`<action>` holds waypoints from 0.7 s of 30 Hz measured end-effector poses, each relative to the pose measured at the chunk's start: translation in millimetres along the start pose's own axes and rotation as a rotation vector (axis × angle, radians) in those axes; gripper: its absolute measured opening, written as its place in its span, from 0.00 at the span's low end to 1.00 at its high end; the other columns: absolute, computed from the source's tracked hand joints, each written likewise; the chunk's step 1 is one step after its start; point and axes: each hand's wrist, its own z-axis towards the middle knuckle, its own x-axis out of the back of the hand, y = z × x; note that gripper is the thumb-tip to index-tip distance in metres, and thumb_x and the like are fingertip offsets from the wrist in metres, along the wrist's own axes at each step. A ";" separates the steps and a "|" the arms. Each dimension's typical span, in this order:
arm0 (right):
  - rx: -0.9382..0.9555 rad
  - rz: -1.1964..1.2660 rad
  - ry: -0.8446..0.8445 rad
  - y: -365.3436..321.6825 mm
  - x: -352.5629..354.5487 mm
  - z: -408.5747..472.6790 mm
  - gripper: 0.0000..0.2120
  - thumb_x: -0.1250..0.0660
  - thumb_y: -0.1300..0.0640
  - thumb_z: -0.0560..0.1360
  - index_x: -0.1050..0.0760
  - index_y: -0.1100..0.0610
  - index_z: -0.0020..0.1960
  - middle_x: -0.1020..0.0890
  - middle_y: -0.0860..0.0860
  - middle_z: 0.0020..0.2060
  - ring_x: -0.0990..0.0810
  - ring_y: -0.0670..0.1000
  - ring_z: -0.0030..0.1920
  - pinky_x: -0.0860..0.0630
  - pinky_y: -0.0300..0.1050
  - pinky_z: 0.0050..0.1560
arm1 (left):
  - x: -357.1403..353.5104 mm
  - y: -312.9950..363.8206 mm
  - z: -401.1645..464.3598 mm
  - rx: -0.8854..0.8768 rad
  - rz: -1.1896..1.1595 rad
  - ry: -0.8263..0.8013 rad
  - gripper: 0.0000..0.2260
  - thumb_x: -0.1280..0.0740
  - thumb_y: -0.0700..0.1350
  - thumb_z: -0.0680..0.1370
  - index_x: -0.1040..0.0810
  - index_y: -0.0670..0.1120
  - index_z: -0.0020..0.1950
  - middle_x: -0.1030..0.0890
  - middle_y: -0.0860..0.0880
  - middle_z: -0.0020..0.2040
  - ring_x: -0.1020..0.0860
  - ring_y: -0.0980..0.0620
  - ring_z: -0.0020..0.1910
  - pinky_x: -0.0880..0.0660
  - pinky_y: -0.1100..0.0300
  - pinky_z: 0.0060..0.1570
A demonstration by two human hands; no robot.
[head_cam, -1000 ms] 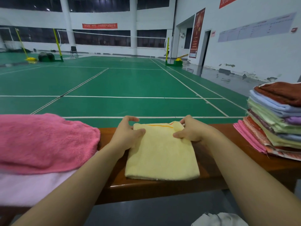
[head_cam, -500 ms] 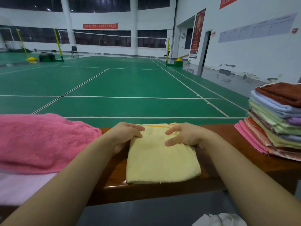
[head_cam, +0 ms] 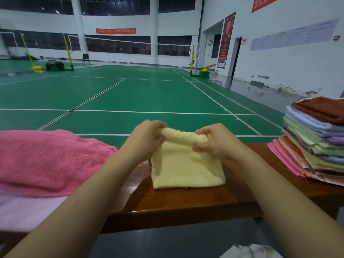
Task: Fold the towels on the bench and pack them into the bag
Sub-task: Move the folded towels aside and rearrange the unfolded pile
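Note:
A pale yellow folded towel (head_cam: 186,170) lies in the middle of the brown wooden bench (head_cam: 186,202). Its far edge is lifted off the bench and curled over. My left hand (head_cam: 147,138) grips the left end of that raised edge. My right hand (head_cam: 214,142) grips the right end, fingers curled round the fold. The near part of the towel still rests flat on the wood. A bit of white fabric (head_cam: 251,252), possibly the bag, shows at the bottom edge below the bench.
A big pink towel (head_cam: 50,159) lies over a white one (head_cam: 28,211) on the bench's left end. A tall stack of folded towels (head_cam: 316,142) in several colours stands at the right end. Beyond the bench stretches a green court floor.
Both hands went from pressing flat on the towel's far edge to gripping it and lifting it up off the bench, rolling it toward me.

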 end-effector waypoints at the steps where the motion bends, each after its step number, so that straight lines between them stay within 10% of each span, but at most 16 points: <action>1: 0.001 0.028 0.048 -2.8 0.1 -0.6 0.22 0.20 0.51 0.68 0.18 0.50 0.62 0.17 0.48 0.56 0.19 0.48 0.52 0.20 0.48 0.54 | 3.7 1.4 1.6 -0.021 0.009 0.023 0.18 0.33 0.41 0.80 0.24 0.50 0.70 0.23 0.45 0.64 0.24 0.44 0.62 0.29 0.55 0.60; 7: 0.115 0.012 0.363 -23.4 0.9 -3.0 0.11 0.22 0.46 0.69 0.19 0.48 0.47 0.18 0.49 0.46 0.20 0.52 0.49 0.23 0.50 0.48 | 15.9 5.4 2.1 -0.097 0.059 0.117 0.19 0.39 0.36 0.80 0.25 0.51 0.68 0.32 0.45 0.57 0.29 0.41 0.59 0.31 0.53 0.58; 13: 0.269 0.043 0.508 -34.7 13.0 -5.7 0.14 0.22 0.42 0.67 0.23 0.46 0.45 0.29 0.51 0.71 0.34 0.55 0.72 0.34 0.57 0.71 | 35.2 8.3 2.3 -0.038 -0.166 0.266 0.15 0.41 0.37 0.82 0.23 0.53 0.62 0.37 0.45 0.65 0.35 0.43 0.68 0.33 0.49 0.70; 17: 0.344 0.238 0.512 -49.3 26.0 -19.5 0.18 0.21 0.42 0.68 0.28 0.47 0.46 0.18 0.46 0.45 0.19 0.46 0.44 0.24 0.45 0.40 | 44.2 13.5 1.0 -0.163 -0.366 0.327 0.14 0.42 0.39 0.83 0.26 0.54 0.63 0.23 0.52 0.60 0.24 0.52 0.59 0.25 0.49 0.62; 21: 0.315 0.454 0.449 -68.4 45.7 -36.3 0.21 0.21 0.42 0.67 0.26 0.49 0.52 0.18 0.45 0.43 0.17 0.43 0.38 0.19 0.42 0.34 | 54.5 26.1 -3.1 -0.215 -0.379 0.538 0.13 0.44 0.45 0.86 0.30 0.52 0.70 0.23 0.55 0.52 0.25 0.59 0.48 0.28 0.58 0.49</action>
